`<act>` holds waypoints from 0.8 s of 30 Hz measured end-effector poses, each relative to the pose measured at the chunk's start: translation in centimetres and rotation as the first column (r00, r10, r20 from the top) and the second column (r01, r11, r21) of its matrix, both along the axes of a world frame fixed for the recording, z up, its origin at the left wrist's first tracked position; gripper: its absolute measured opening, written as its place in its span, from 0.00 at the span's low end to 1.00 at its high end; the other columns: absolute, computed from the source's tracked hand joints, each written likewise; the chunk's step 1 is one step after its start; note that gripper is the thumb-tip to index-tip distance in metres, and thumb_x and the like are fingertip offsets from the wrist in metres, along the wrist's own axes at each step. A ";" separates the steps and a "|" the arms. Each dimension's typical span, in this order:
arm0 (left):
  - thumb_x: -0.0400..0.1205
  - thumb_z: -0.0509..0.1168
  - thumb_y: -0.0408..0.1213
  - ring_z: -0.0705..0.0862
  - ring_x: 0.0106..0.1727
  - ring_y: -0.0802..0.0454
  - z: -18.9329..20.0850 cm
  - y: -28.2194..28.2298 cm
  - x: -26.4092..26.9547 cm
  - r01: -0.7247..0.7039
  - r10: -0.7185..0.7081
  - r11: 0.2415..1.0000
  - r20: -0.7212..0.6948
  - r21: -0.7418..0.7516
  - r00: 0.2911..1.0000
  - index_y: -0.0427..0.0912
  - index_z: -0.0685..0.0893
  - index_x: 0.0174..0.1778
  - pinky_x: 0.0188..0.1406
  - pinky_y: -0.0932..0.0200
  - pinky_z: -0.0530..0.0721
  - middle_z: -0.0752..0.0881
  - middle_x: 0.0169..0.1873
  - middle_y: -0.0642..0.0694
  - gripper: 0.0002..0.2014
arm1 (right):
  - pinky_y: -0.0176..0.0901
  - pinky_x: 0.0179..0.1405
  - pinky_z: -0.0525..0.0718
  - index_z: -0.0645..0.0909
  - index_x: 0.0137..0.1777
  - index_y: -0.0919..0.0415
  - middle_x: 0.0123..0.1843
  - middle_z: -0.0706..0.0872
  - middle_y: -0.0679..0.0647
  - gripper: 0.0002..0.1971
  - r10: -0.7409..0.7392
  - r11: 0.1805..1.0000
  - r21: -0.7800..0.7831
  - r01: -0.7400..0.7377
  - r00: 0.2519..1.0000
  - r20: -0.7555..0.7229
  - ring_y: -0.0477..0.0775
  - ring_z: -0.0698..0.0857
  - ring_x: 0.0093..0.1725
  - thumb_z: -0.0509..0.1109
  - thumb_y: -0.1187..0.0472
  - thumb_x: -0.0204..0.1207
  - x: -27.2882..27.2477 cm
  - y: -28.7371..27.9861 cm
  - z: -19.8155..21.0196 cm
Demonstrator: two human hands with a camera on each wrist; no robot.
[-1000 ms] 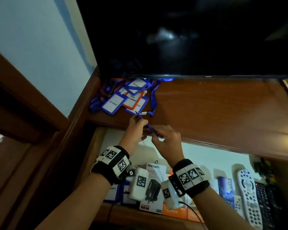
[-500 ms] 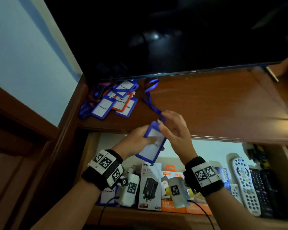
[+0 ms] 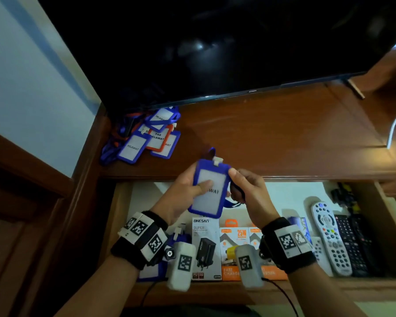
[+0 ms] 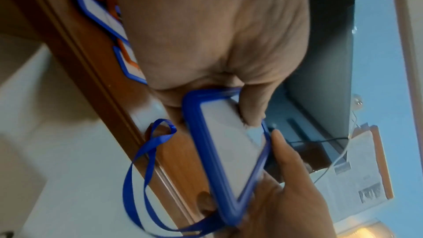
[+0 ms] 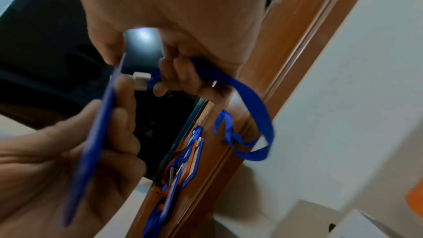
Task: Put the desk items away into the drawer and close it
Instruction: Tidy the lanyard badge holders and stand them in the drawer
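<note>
A blue badge holder [image 3: 209, 189] [image 4: 231, 148] hangs upright over the open drawer [image 3: 124, 202]. My left hand [image 3: 183, 195] grips it, thumb across the white card face. My right hand [image 3: 245, 191] touches its right edge and bunches its blue lanyard [image 5: 249, 104] [image 4: 146, 153] in curled fingers [image 5: 183, 79]; a loop dangles below. The holder appears edge-on [image 5: 96, 133] in the right wrist view. A pile of blue and orange badge holders [image 3: 146, 138] lies on the desk top [image 3: 272, 133] at the back left.
A dark television screen [image 3: 215, 42] stands over the desk. The drawer holds charger boxes [image 3: 206, 245] [image 3: 238, 248], a white remote [image 3: 329, 239], black remotes [image 3: 354, 245] and another blue holder [image 3: 150, 272]. A wall [image 3: 21, 76] closes the left side.
Both hands pulled a blue badge holder off the desk pile toward the drawer; the card now stands upright in the left hand and the lanyard is gathered in the right.
</note>
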State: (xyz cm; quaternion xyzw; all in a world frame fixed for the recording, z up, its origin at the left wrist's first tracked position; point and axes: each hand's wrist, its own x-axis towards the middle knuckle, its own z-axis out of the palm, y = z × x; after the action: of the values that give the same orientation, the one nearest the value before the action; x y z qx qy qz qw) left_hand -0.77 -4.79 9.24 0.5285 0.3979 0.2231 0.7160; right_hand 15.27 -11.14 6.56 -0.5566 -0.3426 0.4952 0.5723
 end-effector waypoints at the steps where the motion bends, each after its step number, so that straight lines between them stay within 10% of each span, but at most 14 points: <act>1: 0.83 0.63 0.30 0.87 0.55 0.44 -0.2 -0.1 0.1 -0.066 0.067 0.998 0.040 -0.025 0.997 0.56 0.78 0.62 0.55 0.45 0.86 0.88 0.54 0.45 0.16 | 0.39 0.24 0.62 0.79 0.33 0.60 0.22 0.64 0.49 0.17 -0.011 1.000 -0.007 0.011 1.000 -0.003 0.48 0.61 0.23 0.68 0.50 0.79 0.0 -0.2 0.0; 15: 0.86 0.55 0.29 0.89 0.40 0.54 -1.3 -1.7 2.7 -0.369 0.452 0.877 0.265 -0.309 0.852 0.51 0.77 0.61 0.36 0.56 0.87 0.88 0.45 0.47 0.13 | 0.25 0.21 0.69 0.78 0.44 0.67 0.23 0.78 0.40 0.03 0.033 0.999 -0.034 -0.031 0.997 0.067 0.37 0.73 0.20 0.66 0.71 0.79 -2.0 -2.0 0.5; 21: 0.83 0.61 0.29 0.83 0.50 0.46 -1.2 -0.4 1.5 -0.321 0.370 0.901 0.133 -0.291 0.920 0.50 0.73 0.58 0.51 0.46 0.84 0.82 0.52 0.42 0.13 | 0.35 0.20 0.60 0.80 0.42 0.72 0.21 0.65 0.43 0.09 0.067 0.989 -0.140 -0.055 0.995 0.078 0.44 0.60 0.21 0.64 0.67 0.82 -0.2 -2.4 -0.5; 24: 0.82 0.63 0.34 0.82 0.49 0.48 -0.6 0.4 0.3 -0.173 0.201 0.936 0.061 -0.306 0.978 0.46 0.78 0.56 0.45 0.53 0.81 0.84 0.48 0.43 0.08 | 0.38 0.22 0.53 0.83 0.29 0.53 0.20 0.66 0.42 0.19 0.129 0.981 -0.143 -0.131 0.991 -0.024 0.44 0.59 0.20 0.65 0.68 0.81 0.9 -2.6 0.2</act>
State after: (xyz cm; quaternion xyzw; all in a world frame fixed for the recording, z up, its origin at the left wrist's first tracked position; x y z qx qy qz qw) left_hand -0.43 -4.39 8.63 0.3630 0.4423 0.2513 0.7806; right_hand 16.14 -13.73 6.78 -0.5694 -0.3374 0.5588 0.4997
